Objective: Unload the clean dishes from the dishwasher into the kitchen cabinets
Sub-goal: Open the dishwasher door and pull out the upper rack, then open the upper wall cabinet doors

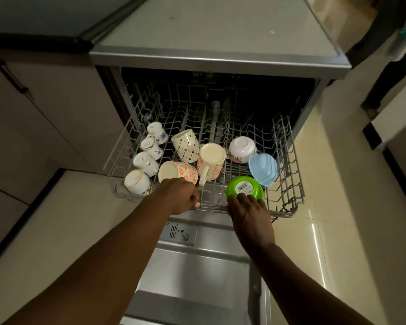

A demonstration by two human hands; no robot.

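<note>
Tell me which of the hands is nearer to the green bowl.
Right. The right hand touches the green bowl; the left hand grips the rack's front rail, apart from it.

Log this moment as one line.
stage: upper rack pulled out, full | left hand: grips rack front rail | right hand: fingers on green bowl | cups, mugs, bowls upside down or tilted | nothing lifted yet

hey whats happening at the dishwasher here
A person is at the open dishwasher with its upper rack pulled out. The left hand is curled on the rack's front edge beside a floral mug. The right hand reaches for the upturned green bowl, fingers touching it. The rack looks full: small cups, mugs, a white bowl and a blue bowl.
</note>
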